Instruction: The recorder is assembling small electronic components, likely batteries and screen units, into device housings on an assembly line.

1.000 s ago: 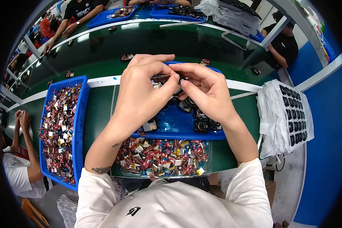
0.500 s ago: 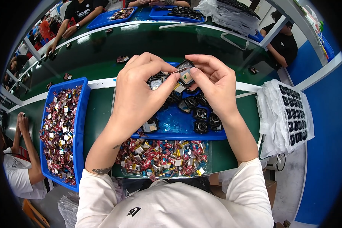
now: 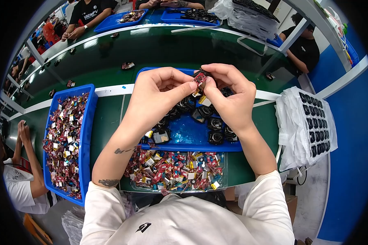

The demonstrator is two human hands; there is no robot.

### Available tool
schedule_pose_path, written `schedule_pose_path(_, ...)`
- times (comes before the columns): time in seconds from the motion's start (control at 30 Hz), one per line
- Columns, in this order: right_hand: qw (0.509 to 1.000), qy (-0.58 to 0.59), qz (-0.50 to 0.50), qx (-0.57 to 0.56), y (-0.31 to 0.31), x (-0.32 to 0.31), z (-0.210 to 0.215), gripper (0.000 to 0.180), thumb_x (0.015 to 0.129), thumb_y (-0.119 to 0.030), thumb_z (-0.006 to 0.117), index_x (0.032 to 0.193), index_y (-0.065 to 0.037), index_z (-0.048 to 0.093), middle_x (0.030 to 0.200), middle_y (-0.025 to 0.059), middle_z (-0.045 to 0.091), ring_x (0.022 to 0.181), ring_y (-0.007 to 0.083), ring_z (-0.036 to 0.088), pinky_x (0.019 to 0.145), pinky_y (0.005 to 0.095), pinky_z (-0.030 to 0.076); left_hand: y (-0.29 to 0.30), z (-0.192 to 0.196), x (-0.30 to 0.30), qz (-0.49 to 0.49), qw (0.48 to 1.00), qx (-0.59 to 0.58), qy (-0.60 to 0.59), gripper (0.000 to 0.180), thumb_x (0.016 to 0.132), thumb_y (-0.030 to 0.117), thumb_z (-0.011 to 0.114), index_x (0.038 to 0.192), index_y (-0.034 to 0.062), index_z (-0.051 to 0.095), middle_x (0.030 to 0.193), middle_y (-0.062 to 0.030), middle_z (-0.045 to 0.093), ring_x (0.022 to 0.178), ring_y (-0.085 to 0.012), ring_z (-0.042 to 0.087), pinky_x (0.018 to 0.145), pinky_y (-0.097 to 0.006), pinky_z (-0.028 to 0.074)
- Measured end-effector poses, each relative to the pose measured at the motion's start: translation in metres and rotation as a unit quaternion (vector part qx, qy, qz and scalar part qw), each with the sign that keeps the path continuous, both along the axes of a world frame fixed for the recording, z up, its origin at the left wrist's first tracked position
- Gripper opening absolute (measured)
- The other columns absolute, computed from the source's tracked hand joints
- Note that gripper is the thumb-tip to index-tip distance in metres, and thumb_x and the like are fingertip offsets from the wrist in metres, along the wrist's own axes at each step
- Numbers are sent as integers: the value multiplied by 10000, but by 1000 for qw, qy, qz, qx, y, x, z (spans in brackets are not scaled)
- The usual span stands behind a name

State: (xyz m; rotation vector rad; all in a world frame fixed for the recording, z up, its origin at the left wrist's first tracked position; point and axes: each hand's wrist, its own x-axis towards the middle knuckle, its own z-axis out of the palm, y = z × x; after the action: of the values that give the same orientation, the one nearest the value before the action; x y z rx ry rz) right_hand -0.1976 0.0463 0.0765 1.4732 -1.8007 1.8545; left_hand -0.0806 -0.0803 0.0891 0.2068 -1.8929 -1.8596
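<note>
A small red circuit board (image 3: pixel 200 79) sits between my two thumbs, above the blue tray (image 3: pixel 180 146). My left hand (image 3: pixel 157 92) pinches its left side with thumb and forefinger. My right hand (image 3: pixel 233 94) grips a black watch-like housing (image 3: pixel 203 72) just behind the board, with its thumb at the board's right edge. A white battery (image 3: pixel 205 101) shows just below the right thumb. Several more black housings (image 3: pixel 215 136) lie in the tray, some partly hidden under my hands. How far the board sits inside the held housing is hidden by my fingers.
A clear tray (image 3: pixel 225 173) full of red boards with batteries stands nearest me. A long blue bin (image 3: pixel 87 163) of similar boards is on the left. Stacked trays of black parts (image 3: pixel 315 122) stand right. Beyond runs a green conveyor belt (image 3: pixel 171 45); co-workers sit around it.
The red face of the board now shows between my thumbs, where a pale battery in a black housing showed before. Both hands are slightly lower. Parts on the belt have shifted left.
</note>
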Motion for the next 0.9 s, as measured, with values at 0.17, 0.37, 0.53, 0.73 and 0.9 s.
schedule_pose_path(0.17,999,30,23,11,5,-1,1,187,771,4,648,956,-14,666,823,63,690,693,89,654,591,200,484,2,6,0,71,996,-59,-19,195,789,42,724,957,-15,641,783,-39,675,694,-37,599,610,-152,443)
schedule_pose_path(0.37,997,-34,62,17,4,2,2,165,815,-29,662,979,-20,645,838,53,691,729,73,646,606,192,475,-3,7,1,54,994,-89,-20,232,763,50,750,958,-12,642,752,-16,657,656,-11,560,561,-143,411)
schedule_pose_path(0.53,996,-46,81,18,5,2,2,162,829,-34,657,988,-14,634,858,54,689,746,67,639,625,189,475,-7,6,1,37,994,-96,-23,185,762,49,752,908,-14,657,772,-21,661,674,-23,573,588,-150,435)
schedule_pose_path(0.73,992,-82,93,24,5,4,3,171,838,-35,650,1005,-6,625,862,54,683,749,65,633,642,187,476,-6,7,2,32,995,-90,-16,178,761,56,757,895,-10,660,795,-24,663,698,-34,581,620,-157,453)
schedule_pose_path(0.9,983,-128,126,29,6,3,4,189,847,-35,647,1029,12,624,894,66,678,769,76,637,670,196,492,-6,9,3,36,992,-116,-16,176,755,54,758,888,-5,660,798,-18,656,689,-28,562,610,-156,440)
